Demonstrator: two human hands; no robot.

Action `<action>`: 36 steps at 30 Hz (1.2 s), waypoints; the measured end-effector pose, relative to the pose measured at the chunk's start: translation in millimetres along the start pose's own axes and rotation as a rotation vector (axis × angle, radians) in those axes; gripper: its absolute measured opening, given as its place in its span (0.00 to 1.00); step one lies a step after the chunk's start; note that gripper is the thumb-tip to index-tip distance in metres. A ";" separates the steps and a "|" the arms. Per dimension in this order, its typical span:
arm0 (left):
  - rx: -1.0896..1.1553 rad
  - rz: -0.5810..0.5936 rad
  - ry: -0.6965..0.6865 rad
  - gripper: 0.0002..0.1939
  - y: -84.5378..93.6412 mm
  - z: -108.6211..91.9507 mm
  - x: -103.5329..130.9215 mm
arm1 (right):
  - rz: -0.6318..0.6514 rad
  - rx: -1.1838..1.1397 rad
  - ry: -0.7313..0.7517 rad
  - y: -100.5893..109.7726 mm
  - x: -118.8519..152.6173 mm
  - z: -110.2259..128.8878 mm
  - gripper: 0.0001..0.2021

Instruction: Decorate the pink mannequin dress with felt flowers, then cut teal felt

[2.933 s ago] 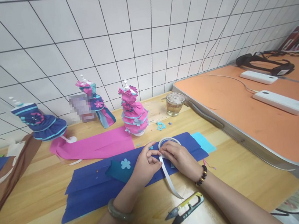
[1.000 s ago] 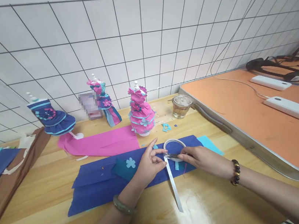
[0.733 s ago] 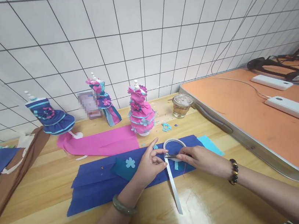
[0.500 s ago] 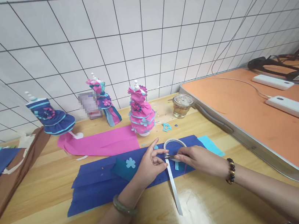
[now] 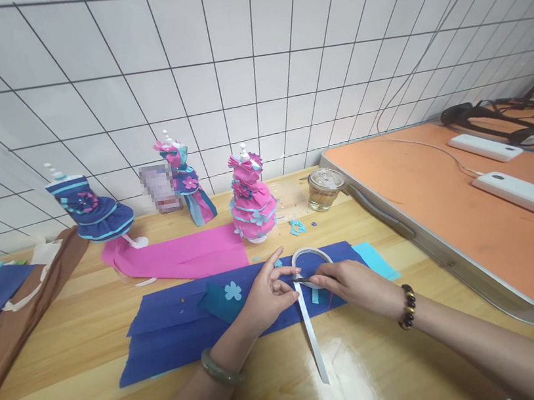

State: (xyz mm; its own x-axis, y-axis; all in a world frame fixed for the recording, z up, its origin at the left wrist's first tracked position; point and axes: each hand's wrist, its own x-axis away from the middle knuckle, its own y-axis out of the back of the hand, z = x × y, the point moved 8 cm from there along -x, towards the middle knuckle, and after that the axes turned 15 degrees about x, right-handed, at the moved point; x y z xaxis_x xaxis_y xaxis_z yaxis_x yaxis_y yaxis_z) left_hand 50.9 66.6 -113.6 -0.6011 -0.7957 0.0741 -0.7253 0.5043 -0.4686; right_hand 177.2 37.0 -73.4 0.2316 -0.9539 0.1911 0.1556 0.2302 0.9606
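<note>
My left hand (image 5: 265, 296) has its thumb and a bent finger at the edge of a roll of white tape (image 5: 308, 250), one finger raised. A loose strip of tape (image 5: 312, 339) hangs from the roll toward the table's front. My right hand (image 5: 353, 284) pinches slim dark tweezers (image 5: 303, 280), their tips at the tape near my left fingertips. Beneath both hands lies dark blue cloth (image 5: 167, 340), with a teal piece (image 5: 216, 303) and a light blue flower cutout (image 5: 233, 291) on it.
Behind stand small dress forms in a blue dress (image 5: 100, 217), a mixed-colour dress (image 5: 190, 184) and a pink dress (image 5: 252, 195). Pink cloth (image 5: 195, 253) lies flat. A lidded cup (image 5: 325, 188) stands by the orange table (image 5: 426, 204), which holds white power strips (image 5: 529, 193).
The tweezers in my right hand have shifted slightly at the tape, their tips appearing closer together. My left hand and the tape roll stay nearly in place.
</note>
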 end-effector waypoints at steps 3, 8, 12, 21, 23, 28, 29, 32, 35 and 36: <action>0.002 0.004 -0.001 0.46 0.0 0.5 0.2 | -0.008 0.010 -0.015 -0.1 0.1 -0.5 0.22; 0.004 0.015 -0.011 0.47 0.3 2.0 0.0 | -0.023 0.023 -0.015 2.4 3.3 1.8 0.22; 0.005 0.019 -0.014 0.47 -0.8 1.3 -0.1 | -0.006 0.011 -0.022 2.7 8.5 3.2 0.22; -0.010 0.008 -0.011 0.47 -2.6 -2.5 0.6 | -0.015 -0.050 -0.100 0.5 19.7 -1.2 0.21; -0.015 0.007 -0.007 0.47 -3.1 -2.9 0.9 | -0.046 -0.065 -0.115 0.9 21.7 -2.5 0.20; -0.015 0.000 -0.002 0.48 -3.5 -4.3 1.5 | -0.110 -0.141 -0.143 4.7 27.9 -6.9 0.19; -0.019 -0.007 -0.002 0.48 -3.1 -4.8 1.6 | -0.122 -0.170 -0.140 5.7 30.4 -7.5 0.19; -0.033 -0.035 -0.001 0.48 -1.7 -8.5 1.7 | -0.100 -0.211 -0.079 2.4 41.7 -5.2 0.19; -0.087 -0.083 -0.010 0.46 -0.2 -16.3 1.5 | -0.039 -0.171 0.038 -8.8 58.6 3.8 0.18; -0.111 -0.109 -0.021 0.46 0.8 -19.9 1.7 | -0.033 -0.158 0.077 -12.5 64.9 7.3 0.17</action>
State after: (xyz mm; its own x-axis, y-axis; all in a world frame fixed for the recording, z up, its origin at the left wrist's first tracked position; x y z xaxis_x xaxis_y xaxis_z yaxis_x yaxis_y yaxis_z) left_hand 42.7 72.3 -96.3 -0.5104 -0.8540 0.1007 -0.8192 0.4473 -0.3588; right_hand 183.2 -29.2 -71.5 0.2956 -0.9453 0.1379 0.3116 0.2319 0.9215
